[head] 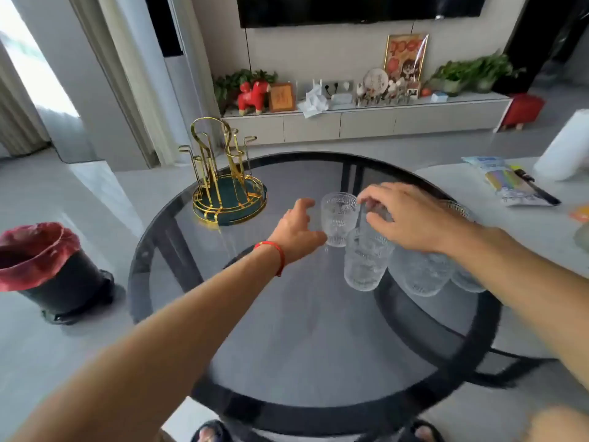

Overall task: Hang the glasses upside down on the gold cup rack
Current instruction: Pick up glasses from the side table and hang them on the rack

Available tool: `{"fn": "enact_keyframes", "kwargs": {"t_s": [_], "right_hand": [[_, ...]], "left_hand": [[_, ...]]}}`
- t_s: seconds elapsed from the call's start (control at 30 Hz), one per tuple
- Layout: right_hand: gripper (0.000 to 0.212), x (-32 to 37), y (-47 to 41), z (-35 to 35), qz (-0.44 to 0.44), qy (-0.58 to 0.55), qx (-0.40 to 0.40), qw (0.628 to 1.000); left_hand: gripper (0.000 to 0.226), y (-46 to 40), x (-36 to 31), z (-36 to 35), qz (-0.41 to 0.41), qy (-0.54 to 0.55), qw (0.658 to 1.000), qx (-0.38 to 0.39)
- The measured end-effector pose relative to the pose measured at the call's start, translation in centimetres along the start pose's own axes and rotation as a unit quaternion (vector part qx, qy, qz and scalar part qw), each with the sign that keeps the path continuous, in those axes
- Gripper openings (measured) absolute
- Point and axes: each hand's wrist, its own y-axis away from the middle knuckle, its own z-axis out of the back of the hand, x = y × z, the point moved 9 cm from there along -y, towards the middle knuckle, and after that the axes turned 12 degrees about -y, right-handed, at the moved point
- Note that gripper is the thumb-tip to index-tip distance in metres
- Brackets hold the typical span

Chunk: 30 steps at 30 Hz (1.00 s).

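Several clear ribbed glasses stand in a cluster at the right of the round dark glass table. My left hand is open beside the far left glass, fingers spread near its side; whether it touches is unclear. My right hand hovers over the cluster with its fingertips on the top of a glass behind the near one; the grip is blurred. More glasses sit under my right wrist. The gold cup rack stands with bare prongs on its green round base at the table's far left.
A black bin with a red liner sits on the floor at the left. A white table at the right carries a packet and a white roll. A TV cabinet with ornaments lines the far wall.
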Motion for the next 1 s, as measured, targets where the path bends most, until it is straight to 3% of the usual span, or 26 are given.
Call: {"fn": "enact_keyframes", "kwargs": {"t_s": [0.07,0.13,0.2,0.33,0.5,0.57,0.67,0.77,0.9,1.0], "right_hand": [[0.043,-0.1,2.2,-1.4,-0.046,0.088,0.041,0.994],[0.069,-0.9,4.8,-3.3,-0.132,0.118,0.084,0.981],[0.087,-1.1,5.3,-4.7,-0.170,0.141,0.078,0.972],[0.085,-0.6,4.1,-5.3,-0.171,0.213,0.006,0.962],[0.076,-1.1,2.9,-5.4,-0.174,0.179,-0.037,0.968],[0.078,-0.9,2.8,-5.2,-0.171,0.129,-0.055,0.975],[0.089,-0.6,3.0,-5.1,-0.186,-0.040,-0.094,0.977],[0.083,-0.7,2.7,-5.2,-0.217,-0.226,-0.091,0.945],[0.070,0.3,2.1,-7.6,-0.222,-0.400,0.066,0.887],[0.059,1.5,0.8,-8.8,-0.191,-0.345,0.132,0.909]], "left_hand": [[0.075,2.3,0.0,-0.6,0.010,0.017,1.000,0.023],[0.072,4.1,-0.2,-1.9,0.002,0.044,0.998,0.052],[0.071,5.0,-0.1,-2.8,0.005,0.062,0.996,0.062],[0.068,5.3,0.4,-3.4,0.002,0.078,0.995,0.055],[0.060,4.7,1.8,-3.3,-0.003,0.102,0.993,0.059],[0.062,4.7,2.2,-3.7,-0.014,0.105,0.992,0.073],[0.071,5.0,2.4,-4.2,-0.062,0.078,0.990,0.096],[0.066,5.4,2.5,-3.3,-0.085,0.193,0.970,0.119],[0.073,5.0,5.1,0.5,-0.039,0.394,0.917,0.052],[0.074,4.4,5.4,3.2,-0.052,0.398,0.916,0.015]]}}
